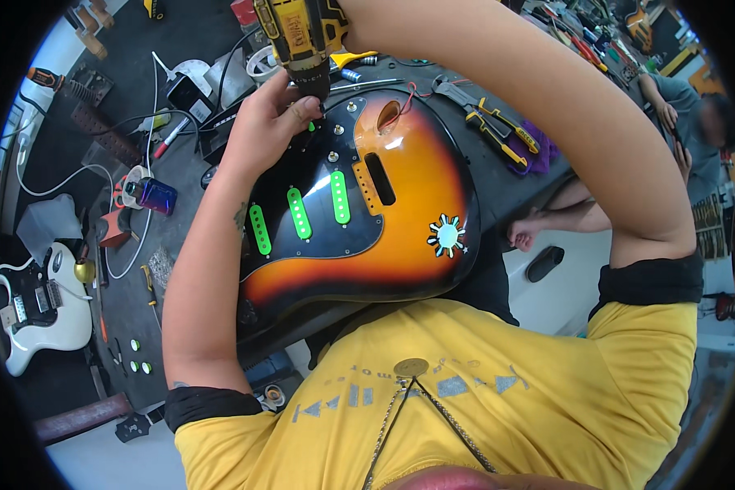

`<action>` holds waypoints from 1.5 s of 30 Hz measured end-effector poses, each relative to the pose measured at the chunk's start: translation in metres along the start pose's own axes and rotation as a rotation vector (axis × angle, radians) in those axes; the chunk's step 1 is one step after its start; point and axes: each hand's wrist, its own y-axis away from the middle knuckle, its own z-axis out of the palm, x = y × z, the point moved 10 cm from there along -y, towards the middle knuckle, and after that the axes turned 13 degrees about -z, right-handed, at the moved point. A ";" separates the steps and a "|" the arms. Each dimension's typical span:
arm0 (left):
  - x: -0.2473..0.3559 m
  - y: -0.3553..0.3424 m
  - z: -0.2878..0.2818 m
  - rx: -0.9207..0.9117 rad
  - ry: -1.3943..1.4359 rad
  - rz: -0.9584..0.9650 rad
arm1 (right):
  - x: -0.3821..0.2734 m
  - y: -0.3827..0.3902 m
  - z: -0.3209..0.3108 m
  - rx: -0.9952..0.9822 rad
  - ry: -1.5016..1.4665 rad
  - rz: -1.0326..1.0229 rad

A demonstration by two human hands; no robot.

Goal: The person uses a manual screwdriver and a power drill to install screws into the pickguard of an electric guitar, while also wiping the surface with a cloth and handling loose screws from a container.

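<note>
Well, left hand (263, 124) beside tapered drill chuck (310, 80), over glossy, curved guitar body (420, 192).

A high-gloss, smooth finish is noted on the sunburst guitar body (429, 175), with shiny black plastic seen on the pickguard (316, 175), smooth green plastic on the pickup covers (340, 198), bare metal on the control shafts (333, 156), and creased matt cloth in the yellow shirt (531, 347).
</note>
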 end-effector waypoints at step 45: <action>0.066 -0.005 -0.019 -0.015 0.236 0.400 | -0.008 -0.006 0.004 0.006 0.032 -0.059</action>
